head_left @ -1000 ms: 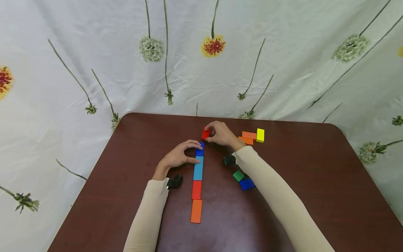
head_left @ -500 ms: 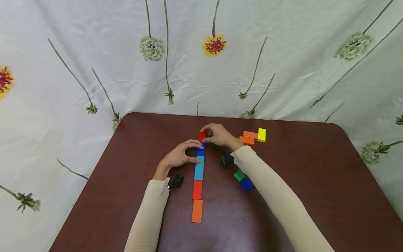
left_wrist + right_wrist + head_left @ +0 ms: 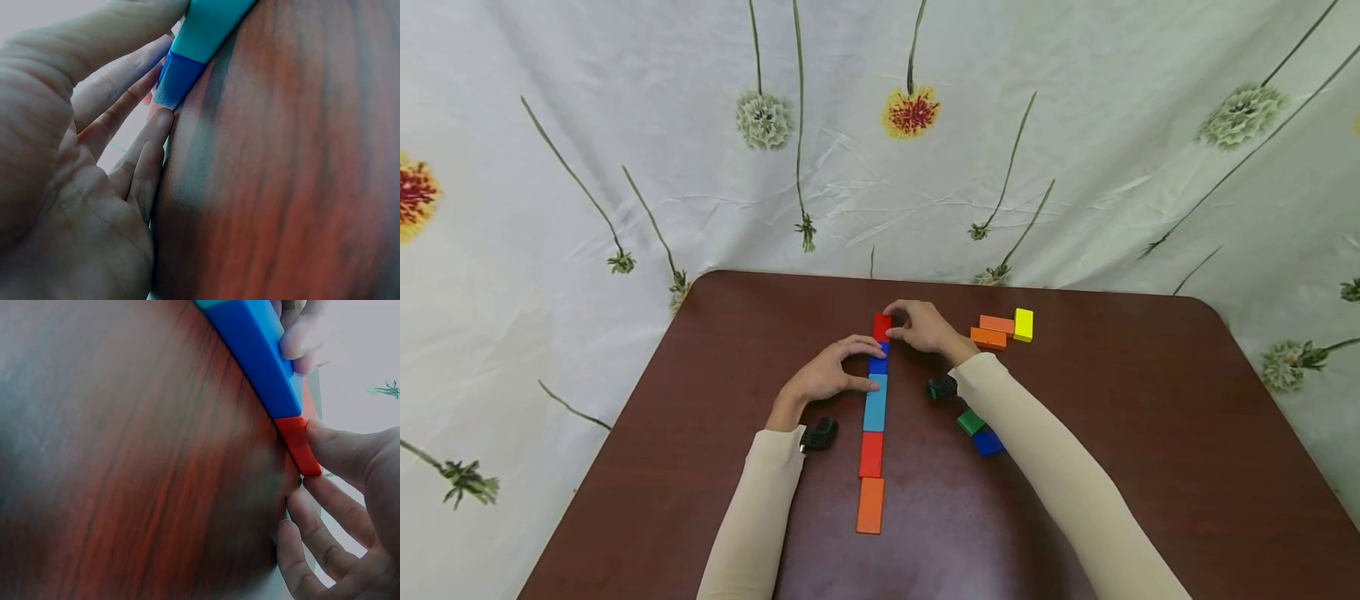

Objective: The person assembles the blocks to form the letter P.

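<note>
A straight row of flat rectangular blocks runs away from me in the head view. From the near end come an orange block (image 3: 870, 506), a red block (image 3: 872, 454), a light-blue block (image 3: 876, 403), a dark-blue block (image 3: 877, 365) and a smaller red block (image 3: 881, 326). My right hand (image 3: 923, 326) pinches the far red block, whose end meets the dark-blue block (image 3: 256, 356) in the right wrist view. My left hand (image 3: 822, 372) lies left of the row, fingertips on the dark-blue block and thumb at the light-blue one.
Right of my right hand lie two orange blocks (image 3: 988, 337) and a yellow block (image 3: 1023, 325). A green block (image 3: 971, 422) and another blue block (image 3: 988, 442) lie beside my right forearm. A flowered cloth (image 3: 700, 183) hangs behind the brown table (image 3: 1150, 400).
My right hand has brought the small red block left and toward me, against the far end of the dark-blue block. My left hand has stayed beside the row.
</note>
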Available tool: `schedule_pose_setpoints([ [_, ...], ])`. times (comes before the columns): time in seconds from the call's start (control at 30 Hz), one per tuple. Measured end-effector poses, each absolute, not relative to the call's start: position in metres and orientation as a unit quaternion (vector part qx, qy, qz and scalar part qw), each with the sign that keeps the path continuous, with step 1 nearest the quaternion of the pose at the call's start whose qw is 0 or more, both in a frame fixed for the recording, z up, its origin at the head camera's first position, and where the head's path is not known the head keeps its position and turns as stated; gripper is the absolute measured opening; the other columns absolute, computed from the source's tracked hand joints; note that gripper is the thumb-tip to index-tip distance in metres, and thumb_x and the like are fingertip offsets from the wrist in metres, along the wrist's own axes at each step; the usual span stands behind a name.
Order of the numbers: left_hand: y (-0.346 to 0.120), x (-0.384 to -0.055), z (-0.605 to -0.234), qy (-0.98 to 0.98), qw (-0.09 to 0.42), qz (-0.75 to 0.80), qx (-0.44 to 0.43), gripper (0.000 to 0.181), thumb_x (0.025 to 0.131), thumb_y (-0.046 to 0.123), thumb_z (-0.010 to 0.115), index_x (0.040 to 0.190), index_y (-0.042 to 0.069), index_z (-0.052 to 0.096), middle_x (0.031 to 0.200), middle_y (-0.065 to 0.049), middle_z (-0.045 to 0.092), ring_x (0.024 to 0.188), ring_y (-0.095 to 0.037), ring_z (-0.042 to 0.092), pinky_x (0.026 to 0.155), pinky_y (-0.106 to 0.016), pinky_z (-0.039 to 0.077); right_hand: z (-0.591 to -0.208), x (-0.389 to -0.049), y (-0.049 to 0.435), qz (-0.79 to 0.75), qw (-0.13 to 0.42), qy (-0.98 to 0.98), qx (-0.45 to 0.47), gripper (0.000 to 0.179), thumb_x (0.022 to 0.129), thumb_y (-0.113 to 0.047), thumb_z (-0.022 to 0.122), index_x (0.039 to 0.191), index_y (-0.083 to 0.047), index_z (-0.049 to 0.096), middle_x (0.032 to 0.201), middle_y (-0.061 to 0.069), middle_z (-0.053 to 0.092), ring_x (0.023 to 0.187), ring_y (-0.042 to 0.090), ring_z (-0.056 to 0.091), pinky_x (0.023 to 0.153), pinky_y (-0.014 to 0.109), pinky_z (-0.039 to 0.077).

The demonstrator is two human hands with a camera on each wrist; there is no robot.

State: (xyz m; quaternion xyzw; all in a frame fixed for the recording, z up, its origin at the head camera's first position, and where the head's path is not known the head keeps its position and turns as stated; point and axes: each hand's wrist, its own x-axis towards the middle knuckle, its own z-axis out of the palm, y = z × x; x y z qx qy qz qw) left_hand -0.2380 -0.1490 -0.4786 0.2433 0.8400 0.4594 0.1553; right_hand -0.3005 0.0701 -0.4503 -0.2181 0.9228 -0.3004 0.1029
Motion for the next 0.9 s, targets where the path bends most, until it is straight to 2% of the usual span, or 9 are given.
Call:
schedule_pose_setpoints([
  [0.17, -0.149, -0.237, -0.477, 0.837, 0.158, 0.465, 0.241, 0.046, 0.085, 0.021, 0.082, 0.128, 0.013, 0.068, 0.146, -0.006, 0.049, 0.140, -0.031, 0.039, 0.116, -0.055, 0.034, -0.450, -0.299, 0.071, -0.304, 0.100, 0.921, -0.224, 0.038, 0.097, -0.020, 0.068, 0.132, -0.007, 0.062, 0.126, 0.013, 0.065, 0.085, 0.023, 0.064, 0.085, 0.037, 0.055],
  [0.4, -0.148, -0.237, -0.478, 0.836, 0.162, 0.468, 0.236, 0.046, 0.085, 0.020, 0.082, 0.128, 0.013, 0.068, 0.146, -0.005, 0.049, 0.141, -0.029, 0.038, 0.118, -0.054, 0.032, -0.446, -0.294, 0.077, -0.316, 0.099, 0.917, -0.222, 0.044, 0.098, -0.021, 0.067, 0.138, -0.006, 0.055, 0.136, 0.015, 0.060, 0.098, 0.026, 0.067, 0.091, 0.039, 0.056],
  [0.57, -0.148, -0.238, -0.479, 0.836, 0.159, 0.469, 0.238, 0.046, 0.084, 0.020, 0.083, 0.127, 0.014, 0.068, 0.145, -0.004, 0.049, 0.140, -0.029, 0.039, 0.117, -0.054, 0.033, -0.441, -0.279, 0.086, -0.335, 0.082, 0.911, -0.228, 0.042, 0.096, -0.021, 0.069, 0.133, -0.004, 0.059, 0.131, 0.014, 0.064, 0.092, 0.025, 0.068, 0.085, 0.037, 0.058],
  [0.9, -0.148, -0.238, -0.479, 0.833, 0.160, 0.473, 0.237, 0.047, 0.084, 0.020, 0.083, 0.128, 0.014, 0.068, 0.146, -0.005, 0.049, 0.141, -0.029, 0.038, 0.118, -0.055, 0.031, -0.429, -0.232, 0.099, -0.411, 0.108, 0.863, -0.272, 0.039, 0.091, -0.021, 0.076, 0.125, -0.005, 0.067, 0.119, 0.012, 0.070, 0.085, 0.018, 0.069, 0.077, 0.031, 0.058],
])
